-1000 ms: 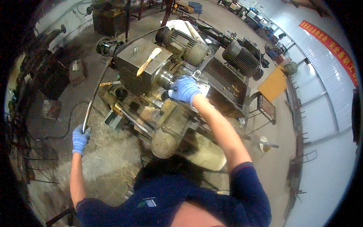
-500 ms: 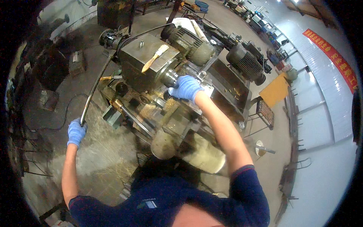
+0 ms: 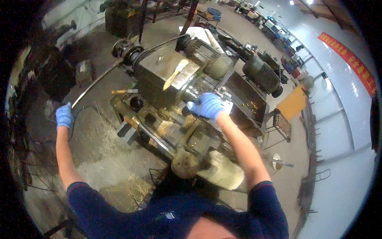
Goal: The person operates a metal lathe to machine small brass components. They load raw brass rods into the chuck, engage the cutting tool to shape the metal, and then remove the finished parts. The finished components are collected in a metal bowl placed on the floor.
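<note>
**Two gloved hands on an old machine**

Two blue gloves are all I see of my hands, and both arms come up out of my dark blue sleeves at the bottom edge. Closest to me, just past my chest, sits the round rusty end cap [image 3: 185, 163] of the machine [image 3: 167, 79], with a pale rounded cover [image 3: 223, 171] beside it on the right. A shiny steel shaft [image 3: 153, 137] runs from there up and to the left along the machine's bed, which is littered with brassy shavings.

My left hand [image 3: 63, 115] is out to the side, well apart from the machine body, fist closed around the near end of a long thin bar [image 3: 95, 83]. That bar slants up and to the right toward the pulley [image 3: 129, 53] at the machine's far left corner.

My right hand [image 3: 206, 105] is curled, palm down, over the round spindle end [image 3: 187, 93] at the front of the big grey box; I cannot tell whether it truly grips it or only rests there.

Farther off, two grey motors [image 3: 207, 55] [image 3: 264, 75] sit behind the box, and an orange panel [image 3: 293, 104] stands to the right.
</note>
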